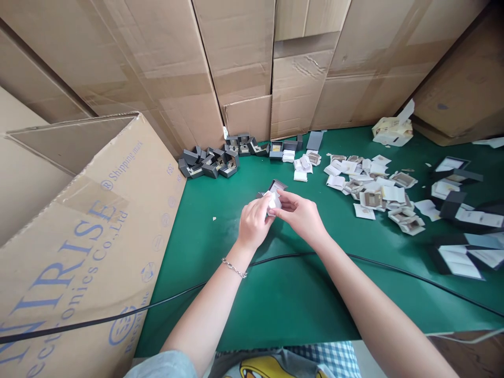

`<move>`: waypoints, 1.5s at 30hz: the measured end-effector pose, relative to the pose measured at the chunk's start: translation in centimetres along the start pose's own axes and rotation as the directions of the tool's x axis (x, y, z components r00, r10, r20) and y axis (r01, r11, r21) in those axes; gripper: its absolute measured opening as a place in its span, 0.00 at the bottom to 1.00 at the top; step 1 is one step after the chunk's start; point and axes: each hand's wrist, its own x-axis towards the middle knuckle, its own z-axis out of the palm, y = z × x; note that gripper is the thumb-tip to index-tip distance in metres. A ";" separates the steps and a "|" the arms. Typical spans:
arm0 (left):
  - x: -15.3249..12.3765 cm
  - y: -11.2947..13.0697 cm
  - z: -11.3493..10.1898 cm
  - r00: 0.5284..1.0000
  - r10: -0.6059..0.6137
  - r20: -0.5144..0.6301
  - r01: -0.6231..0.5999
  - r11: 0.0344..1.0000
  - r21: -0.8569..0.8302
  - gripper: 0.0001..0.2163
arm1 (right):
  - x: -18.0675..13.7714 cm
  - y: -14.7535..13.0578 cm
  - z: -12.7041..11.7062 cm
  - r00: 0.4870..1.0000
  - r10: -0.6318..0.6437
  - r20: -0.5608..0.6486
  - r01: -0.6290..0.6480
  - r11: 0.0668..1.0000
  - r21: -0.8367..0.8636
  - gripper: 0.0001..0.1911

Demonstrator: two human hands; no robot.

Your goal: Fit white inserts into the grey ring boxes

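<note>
My left hand [254,223] is closed around a small dark grey box [277,185], whose raised lid shows above the fingers. A white card insert [274,203] stands out of the box, between my two hands. My right hand [303,214] pinches that insert at its right side with thumb and fingers. Most of the box is hidden by the left fingers. Both hands are above the middle of the green table [220,241].
Several opened dark boxes [210,163] lie along the back. White inserts [366,181] are piled right of centre, with more dark boxes [468,215] farther right. A large carton [98,236] stands at left. A black cable [283,256] crosses the table. A tissue pack [391,131] sits behind.
</note>
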 end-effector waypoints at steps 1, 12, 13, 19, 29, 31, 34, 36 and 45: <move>0.0 0.0 0.0 1.000 0.010 0.001 -0.010 1.000 0.002 0.15 | 0.1 0.0 -0.1 1.000 0.000 0.002 0.000 1.000 -0.010 0.28; 0.4 0.3 -0.2 0.993 0.100 -0.065 -0.101 0.995 -0.014 0.14 | -0.1 -0.4 -0.5 0.989 -0.144 0.047 0.150 0.965 -0.216 0.27; 0.4 0.3 -0.2 0.990 0.110 -0.083 -0.113 0.993 -0.022 0.14 | -0.1 -0.3 -0.4 0.987 -0.157 0.044 0.162 0.965 -0.207 0.27; 0.4 0.3 -0.1 0.981 0.125 -0.148 -0.136 0.989 -0.067 0.17 | -0.3 0.0 0.2 0.972 -0.236 0.011 0.234 0.957 -0.171 0.25; 0.6 0.6 -0.4 0.990 0.092 -0.104 -0.104 0.987 -0.118 0.20 | -0.6 -0.3 0.5 0.980 -0.198 0.000 0.197 0.976 -0.094 0.23; 0.6 0.5 -0.3 0.994 0.077 -0.079 -0.086 0.990 -0.113 0.20 | -0.6 -0.4 0.5 0.985 -0.174 0.005 0.174 0.983 -0.059 0.23; 0.6 0.2 -0.3 0.997 0.067 -0.024 -0.069 0.993 -0.099 0.19 | -0.5 -0.5 0.5 0.989 -0.148 0.005 0.148 0.988 -0.030 0.23; 0.6 0.1 -0.3 0.999 0.039 0.030 -0.037 0.996 -0.086 0.20 | -0.4 -0.5 0.4 0.990 -0.137 -0.015 0.136 0.990 -0.027 0.23; 0.7 -0.2 0.9 0.893 -0.387 0.230 0.406 0.913 -0.035 0.40 | 0.8 0.5 -0.7 0.989 -0.035 -0.144 0.037 0.999 0.012 0.25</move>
